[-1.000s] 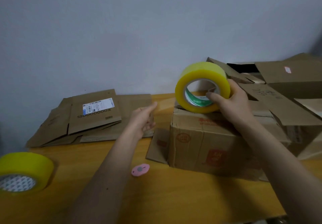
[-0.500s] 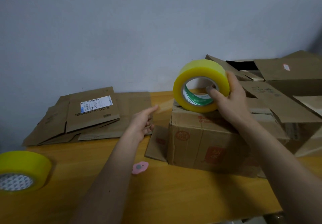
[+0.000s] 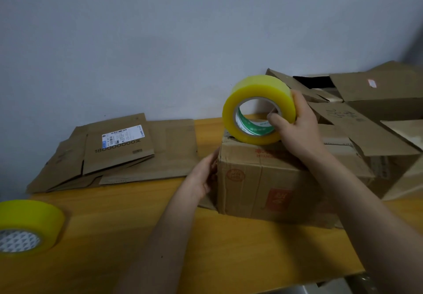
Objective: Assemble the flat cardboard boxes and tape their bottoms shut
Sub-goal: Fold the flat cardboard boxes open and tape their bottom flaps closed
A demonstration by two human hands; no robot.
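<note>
- Since a second ago, the left hand [image 3: 206, 174] has come in from open air to the left side of the assembled box [image 3: 270, 184]; its fingers lie flat against the cardboard, a released grip that braces rather than clasps.
- Right hand [image 3: 297, 124] grasps the tape roll [image 3: 256, 108], thumb hooked into the core, roll standing on edge on the box's top near its left end.
- Box sits on the worktop [image 3: 142, 225], upturned, I judge.
- To do this well: keep the left hand steadying the box, anchor the tape end over the edge, then pull the roll straight along the flap seam.
- Flat boxes [image 3: 119, 149] wait at the rear left.
</note>
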